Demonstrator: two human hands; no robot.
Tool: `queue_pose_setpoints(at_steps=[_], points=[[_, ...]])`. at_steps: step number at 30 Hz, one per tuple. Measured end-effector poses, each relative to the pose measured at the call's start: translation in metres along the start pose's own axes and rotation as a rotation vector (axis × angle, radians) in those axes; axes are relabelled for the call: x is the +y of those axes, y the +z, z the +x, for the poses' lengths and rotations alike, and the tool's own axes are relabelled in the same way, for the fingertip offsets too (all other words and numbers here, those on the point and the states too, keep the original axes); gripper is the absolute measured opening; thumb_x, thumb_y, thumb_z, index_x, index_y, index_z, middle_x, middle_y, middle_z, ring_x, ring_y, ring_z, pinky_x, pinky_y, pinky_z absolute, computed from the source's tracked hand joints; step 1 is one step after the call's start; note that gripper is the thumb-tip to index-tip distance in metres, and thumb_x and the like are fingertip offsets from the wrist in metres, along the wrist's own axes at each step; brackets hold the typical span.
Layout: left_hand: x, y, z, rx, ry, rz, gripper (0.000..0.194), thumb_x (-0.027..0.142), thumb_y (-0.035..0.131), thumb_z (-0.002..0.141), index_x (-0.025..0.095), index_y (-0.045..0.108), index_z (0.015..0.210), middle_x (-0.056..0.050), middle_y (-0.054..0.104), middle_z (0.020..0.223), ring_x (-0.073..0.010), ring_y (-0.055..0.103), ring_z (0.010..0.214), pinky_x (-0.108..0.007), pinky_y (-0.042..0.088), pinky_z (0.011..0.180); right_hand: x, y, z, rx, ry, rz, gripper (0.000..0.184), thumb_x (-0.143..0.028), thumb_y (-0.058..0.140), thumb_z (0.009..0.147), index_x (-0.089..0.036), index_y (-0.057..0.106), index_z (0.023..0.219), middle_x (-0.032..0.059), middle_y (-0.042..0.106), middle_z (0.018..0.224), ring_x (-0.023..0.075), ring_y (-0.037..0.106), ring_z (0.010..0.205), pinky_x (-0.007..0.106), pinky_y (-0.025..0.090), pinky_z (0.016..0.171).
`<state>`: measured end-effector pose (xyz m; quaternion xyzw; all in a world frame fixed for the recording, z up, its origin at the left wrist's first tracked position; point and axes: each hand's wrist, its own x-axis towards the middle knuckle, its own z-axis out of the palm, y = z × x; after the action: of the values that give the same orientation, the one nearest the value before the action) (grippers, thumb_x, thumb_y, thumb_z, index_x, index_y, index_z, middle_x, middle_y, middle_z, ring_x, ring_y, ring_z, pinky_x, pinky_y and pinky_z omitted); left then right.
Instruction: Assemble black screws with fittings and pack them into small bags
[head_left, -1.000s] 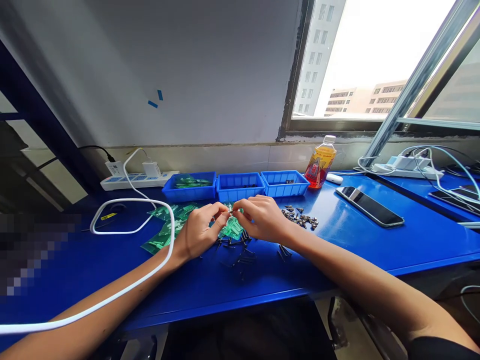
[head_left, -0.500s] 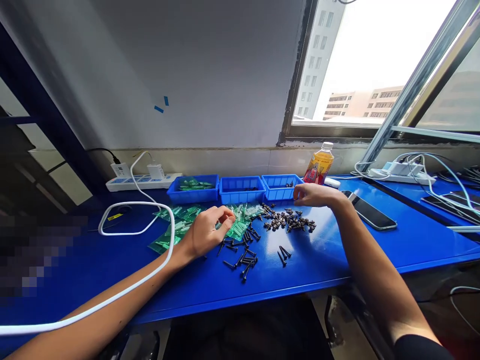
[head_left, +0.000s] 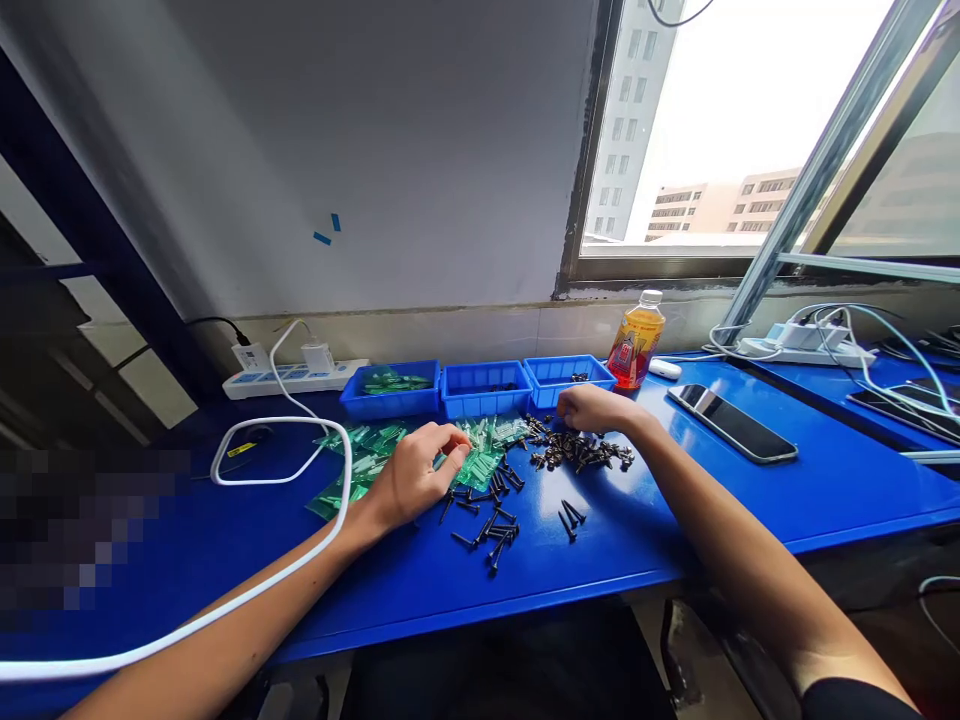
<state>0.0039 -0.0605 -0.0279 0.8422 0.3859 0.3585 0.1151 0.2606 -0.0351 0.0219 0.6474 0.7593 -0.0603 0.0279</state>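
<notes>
My left hand hovers over green plastic packets, its thumb and fingers curled together; whatever they pinch is too small to name. Long black screws lie just right of it on the blue table. At the back edge of a pile of short dark screws is my right hand, its fingers closed and pointing down, the tips partly hidden. Behind the hands stand three blue bins: the left bin holds green packets, while the middle bin and right bin hold some dark screws.
A drink bottle stands beside the right bin. Farther right lies a phone. A white cable loops across my left forearm from a power strip. Another power strip with tangled cables sits at the right.
My right hand has moved left and down, from the front of the right bin to the short-screw pile. My left hand keeps its curled pose; the view has shifted slightly.
</notes>
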Motion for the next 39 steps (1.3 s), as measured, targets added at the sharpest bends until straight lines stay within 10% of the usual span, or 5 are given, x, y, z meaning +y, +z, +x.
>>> queue_pose_setpoints(at_steps=[16, 39], points=[[0.005, 0.007, -0.001, -0.005, -0.099, -0.146, 0.026, 0.038, 0.047, 0.082, 0.017, 0.061, 0.087, -0.003, 0.065, 0.075, -0.0147, 0.058, 0.064, -0.022, 0.045, 0.051, -0.069, 0.042, -0.016, 0.509, -0.719, 0.282, 0.008, -0.009, 0.057, 0.077, -0.015, 0.057, 0.082, 0.0044, 0.062, 0.080, 0.0128, 0.057, 0.072, 0.023, 0.045, 0.064], [0.005, 0.011, 0.000, 0.158, -0.062, -0.111, 0.024, 0.038, 0.050, 0.077, 0.016, 0.060, 0.078, -0.002, 0.064, 0.068, -0.0134, 0.057, 0.060, -0.023, 0.045, 0.055, -0.072, 0.036, -0.018, 0.546, -0.610, 0.175, 0.013, -0.022, 0.054, 0.083, -0.015, 0.061, 0.092, 0.0056, 0.068, 0.080, 0.0158, 0.062, 0.076, 0.025, 0.042, 0.067]])
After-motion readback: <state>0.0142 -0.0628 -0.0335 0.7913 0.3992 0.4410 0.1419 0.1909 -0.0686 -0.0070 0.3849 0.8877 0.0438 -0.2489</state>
